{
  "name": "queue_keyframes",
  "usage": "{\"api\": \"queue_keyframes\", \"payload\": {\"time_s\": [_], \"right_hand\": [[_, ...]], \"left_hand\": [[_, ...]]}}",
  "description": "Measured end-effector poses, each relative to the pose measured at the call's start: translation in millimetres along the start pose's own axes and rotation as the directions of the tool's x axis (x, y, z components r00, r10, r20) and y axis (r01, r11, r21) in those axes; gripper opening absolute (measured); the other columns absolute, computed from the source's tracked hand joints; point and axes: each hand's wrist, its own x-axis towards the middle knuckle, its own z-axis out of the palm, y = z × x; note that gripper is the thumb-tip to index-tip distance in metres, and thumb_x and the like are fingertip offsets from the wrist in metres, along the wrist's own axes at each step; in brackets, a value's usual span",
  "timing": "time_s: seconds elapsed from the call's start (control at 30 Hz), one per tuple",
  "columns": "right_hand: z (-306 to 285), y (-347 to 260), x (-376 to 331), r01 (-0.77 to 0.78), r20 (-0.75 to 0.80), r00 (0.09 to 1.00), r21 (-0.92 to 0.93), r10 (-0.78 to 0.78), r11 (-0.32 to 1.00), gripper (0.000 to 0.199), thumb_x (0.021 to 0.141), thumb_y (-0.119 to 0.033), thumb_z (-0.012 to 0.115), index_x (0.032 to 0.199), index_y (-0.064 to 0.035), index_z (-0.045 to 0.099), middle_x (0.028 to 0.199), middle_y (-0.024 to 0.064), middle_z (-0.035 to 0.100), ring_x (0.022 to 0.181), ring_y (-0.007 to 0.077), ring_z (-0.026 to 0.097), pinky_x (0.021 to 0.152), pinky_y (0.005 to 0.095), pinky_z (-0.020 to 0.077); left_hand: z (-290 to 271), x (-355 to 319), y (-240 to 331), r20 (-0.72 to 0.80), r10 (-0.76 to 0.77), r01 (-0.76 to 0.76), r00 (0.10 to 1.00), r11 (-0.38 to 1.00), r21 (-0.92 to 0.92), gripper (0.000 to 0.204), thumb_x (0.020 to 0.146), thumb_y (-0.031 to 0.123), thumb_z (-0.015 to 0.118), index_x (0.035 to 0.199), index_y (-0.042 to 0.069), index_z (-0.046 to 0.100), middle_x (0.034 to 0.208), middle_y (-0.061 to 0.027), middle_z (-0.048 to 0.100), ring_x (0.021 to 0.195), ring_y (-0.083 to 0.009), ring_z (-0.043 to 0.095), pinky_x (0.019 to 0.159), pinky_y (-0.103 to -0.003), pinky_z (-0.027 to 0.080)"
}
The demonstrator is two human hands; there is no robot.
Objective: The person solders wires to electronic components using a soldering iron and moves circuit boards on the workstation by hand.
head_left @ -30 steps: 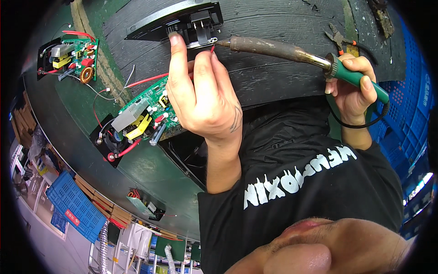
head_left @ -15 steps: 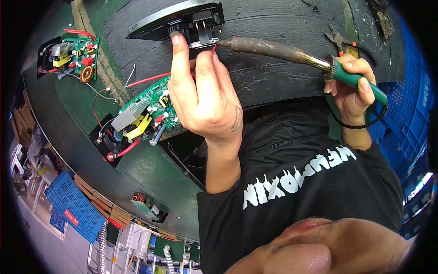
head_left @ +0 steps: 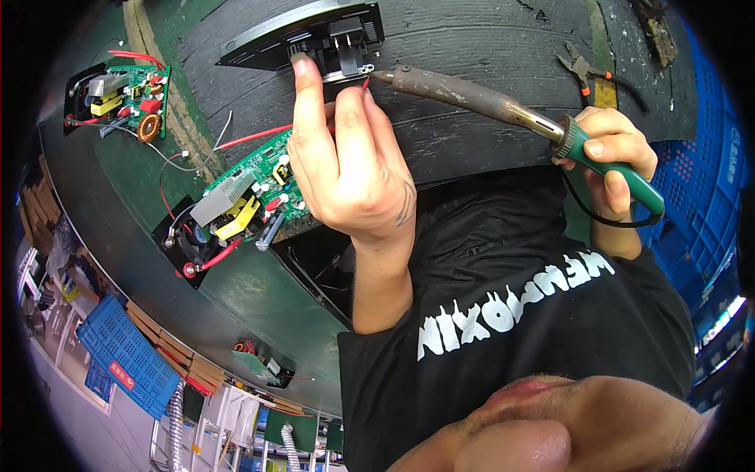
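My left hand is closed, its fingertips pinching a red wire against a metal terminal on the back of a black panel. That panel stands tilted on the dark worktop. In my right hand is the green handle of a soldering iron. The iron's tip is at the terminal, close beside the wire's end; whether they touch is too small to tell. Partly behind my left hand lies a green circuit board with a grey heat sink, yellow parts and a black fan plate.
A second circuit board with a copper coil lies at the far left. Cutting pliers rest beyond my right hand. Blue crates stand at the right, and another blue crate at the lower left. A further board sits near the table edge.
My right hand has shifted slightly and its grip on the handle has turned; the handle end sits a little lower. The iron's tip stays by the terminal, and my left hand barely moves.
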Motion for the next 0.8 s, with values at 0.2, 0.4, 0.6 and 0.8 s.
{"api": "queue_keyframes", "payload": {"time_s": [0.2, 0.4, 0.6, 0.8], "right_hand": [[-10.0, -5.6, -2.0, 0.043, 0.067, 0.997, -0.074, -0.038, 0.996, 0.030, 0.094, -0.032, 0.054, 0.106, -0.0055, 0.061, 0.087, 0.0144, 0.060, 0.066, 0.0191, 0.055, 0.062, 0.0316, 0.0444], [-16.1, -3.4, 2.0, 0.123, 0.114, 0.987, -0.057, -0.116, 0.991, 0.031, 0.092, -0.029, 0.057, 0.106, -0.0013, 0.065, 0.092, 0.0177, 0.063, 0.068, 0.0214, 0.060, 0.061, 0.0306, 0.0489], [-8.9, -5.0, -4.0, 0.045, 0.057, 0.997, -0.067, -0.041, 0.997, 0.031, 0.093, -0.033, 0.053, 0.105, -0.0057, 0.062, 0.086, 0.0147, 0.060, 0.066, 0.0201, 0.056, 0.062, 0.0330, 0.0448], [-6.8, -3.2, -6.6, 0.048, 0.034, 0.998, -0.062, -0.046, 0.997, 0.033, 0.094, -0.035, 0.053, 0.107, -0.0060, 0.062, 0.086, 0.0145, 0.060, 0.066, 0.0204, 0.057, 0.062, 0.0324, 0.0449]], "left_hand": [[-2.9, -1.2, 8.7, 0.011, -0.011, 0.010, 1.000, 1.000, 0.012, 0.011, 0.078, 0.000, 0.072, 0.088, -0.003, 0.069, 0.120, -0.0189, 0.064, 0.076, -0.0260, 0.063, 0.067, -0.032, 0.051], [-3.7, -0.1, 10.1, 0.020, -0.014, 0.013, 1.000, 1.000, 0.019, 0.011, 0.078, 0.000, 0.071, 0.088, -0.003, 0.069, 0.121, -0.0188, 0.064, 0.079, -0.0270, 0.064, 0.069, -0.032, 0.052], [-3.4, -2.1, 9.9, 0.024, -0.019, 0.018, 1.000, 1.000, 0.013, 0.010, 0.079, 0.000, 0.072, 0.088, -0.003, 0.069, 0.121, -0.0189, 0.064, 0.081, -0.0273, 0.065, 0.070, -0.032, 0.052], [-2.8, -1.3, 10.2, 0.025, -0.025, 0.024, 0.999, 1.000, 0.018, 0.010, 0.079, 0.000, 0.072, 0.088, -0.004, 0.069, 0.121, -0.0193, 0.064, 0.083, -0.0274, 0.065, 0.071, -0.032, 0.053]]}}
